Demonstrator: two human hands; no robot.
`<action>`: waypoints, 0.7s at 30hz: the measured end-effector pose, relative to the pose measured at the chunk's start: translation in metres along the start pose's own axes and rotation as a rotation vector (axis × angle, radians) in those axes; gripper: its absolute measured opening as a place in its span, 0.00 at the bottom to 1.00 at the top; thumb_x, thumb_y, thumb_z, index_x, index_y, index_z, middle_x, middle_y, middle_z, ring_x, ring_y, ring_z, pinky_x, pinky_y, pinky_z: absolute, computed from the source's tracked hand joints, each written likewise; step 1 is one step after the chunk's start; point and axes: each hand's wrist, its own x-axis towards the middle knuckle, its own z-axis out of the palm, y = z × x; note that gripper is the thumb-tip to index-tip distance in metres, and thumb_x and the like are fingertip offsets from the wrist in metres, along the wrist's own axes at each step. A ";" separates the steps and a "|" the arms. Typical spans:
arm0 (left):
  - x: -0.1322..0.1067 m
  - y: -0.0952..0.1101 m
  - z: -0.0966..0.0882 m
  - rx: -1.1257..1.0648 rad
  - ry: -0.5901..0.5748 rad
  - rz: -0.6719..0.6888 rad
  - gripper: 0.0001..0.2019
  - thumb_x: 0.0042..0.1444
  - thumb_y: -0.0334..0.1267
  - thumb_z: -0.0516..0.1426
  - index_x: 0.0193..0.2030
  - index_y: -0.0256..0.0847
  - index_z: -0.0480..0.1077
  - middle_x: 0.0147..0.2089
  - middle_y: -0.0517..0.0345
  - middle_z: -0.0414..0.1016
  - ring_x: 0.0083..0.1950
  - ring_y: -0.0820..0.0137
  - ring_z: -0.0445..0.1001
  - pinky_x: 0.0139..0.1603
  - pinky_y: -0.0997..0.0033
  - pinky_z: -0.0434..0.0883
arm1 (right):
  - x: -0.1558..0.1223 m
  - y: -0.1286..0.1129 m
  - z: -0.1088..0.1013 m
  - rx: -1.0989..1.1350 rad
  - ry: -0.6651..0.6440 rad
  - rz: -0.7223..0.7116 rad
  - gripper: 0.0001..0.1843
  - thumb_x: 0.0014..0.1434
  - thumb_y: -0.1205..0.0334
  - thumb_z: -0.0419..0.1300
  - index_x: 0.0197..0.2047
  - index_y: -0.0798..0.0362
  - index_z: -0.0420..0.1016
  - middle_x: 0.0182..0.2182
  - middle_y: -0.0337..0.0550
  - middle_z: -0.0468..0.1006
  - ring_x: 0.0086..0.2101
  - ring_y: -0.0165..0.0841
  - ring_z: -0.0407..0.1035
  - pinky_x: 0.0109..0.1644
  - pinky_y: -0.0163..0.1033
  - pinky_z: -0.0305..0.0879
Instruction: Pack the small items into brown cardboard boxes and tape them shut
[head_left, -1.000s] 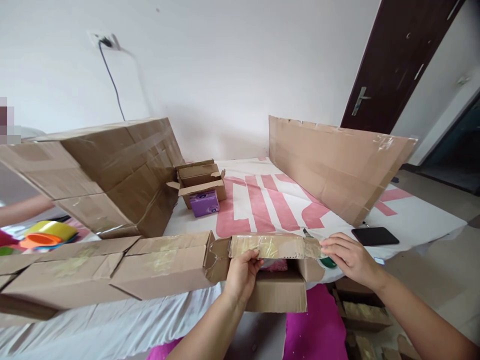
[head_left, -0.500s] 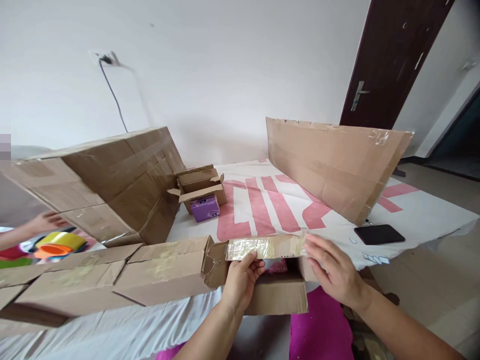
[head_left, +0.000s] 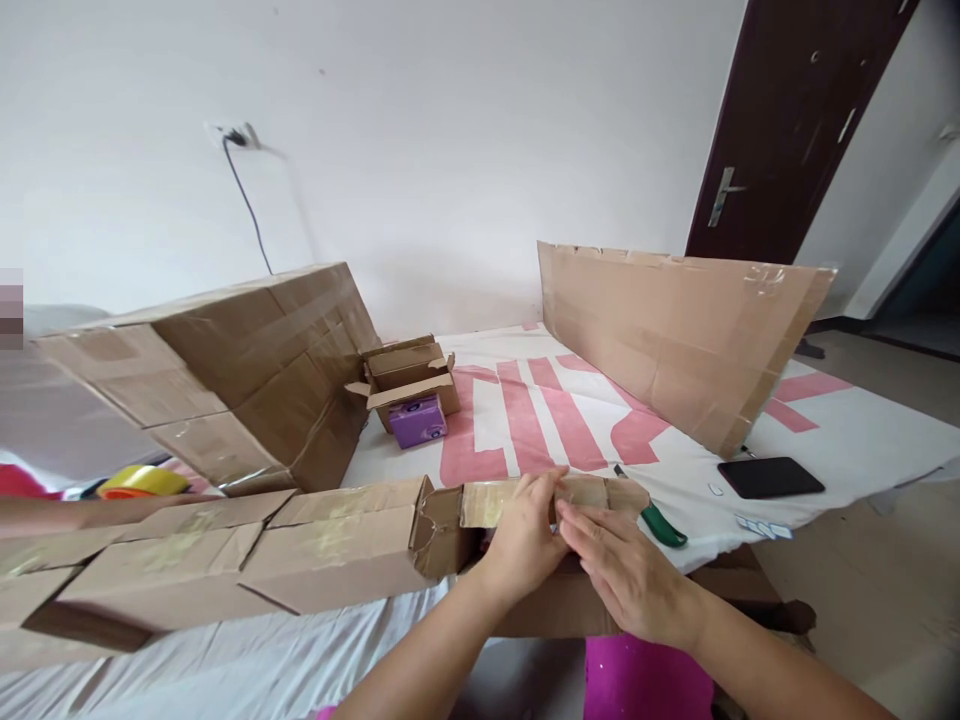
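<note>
The box (head_left: pixel 551 610) lies right of a row of cartons (head_left: pixel 330 545), left of a phone (head_left: pixel 771 477).

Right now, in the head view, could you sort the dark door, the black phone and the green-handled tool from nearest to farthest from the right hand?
1. Green-handled tool: just beyond the right hand, on the cloth.
2. Black phone: farther to the right, also on the cloth.
3. Dark door: far behind, upper right.
</note>
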 end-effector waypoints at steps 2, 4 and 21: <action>0.009 -0.006 0.008 -0.001 -0.002 -0.044 0.16 0.49 0.26 0.55 0.46 0.40 0.70 0.41 0.53 0.76 0.43 0.64 0.72 0.45 0.65 0.69 | -0.005 0.007 -0.004 0.077 0.028 0.009 0.35 0.61 0.77 0.47 0.70 0.57 0.44 0.62 0.56 0.65 0.61 0.39 0.59 0.59 0.48 0.66; 0.013 -0.009 0.013 -0.016 0.049 -0.115 0.07 0.53 0.30 0.54 0.37 0.41 0.70 0.36 0.56 0.75 0.38 0.67 0.71 0.40 0.68 0.67 | -0.010 0.017 -0.007 0.124 0.087 0.112 0.33 0.62 0.77 0.47 0.69 0.56 0.47 0.61 0.56 0.66 0.59 0.37 0.64 0.57 0.44 0.68; 0.070 -0.015 -0.009 0.213 -0.046 -0.416 0.17 0.52 0.43 0.59 0.47 0.41 0.66 0.40 0.54 0.76 0.40 0.64 0.75 0.39 0.69 0.67 | -0.069 0.118 0.013 -0.265 -0.228 1.008 0.17 0.63 0.57 0.51 0.49 0.57 0.72 0.46 0.56 0.75 0.49 0.45 0.67 0.55 0.48 0.62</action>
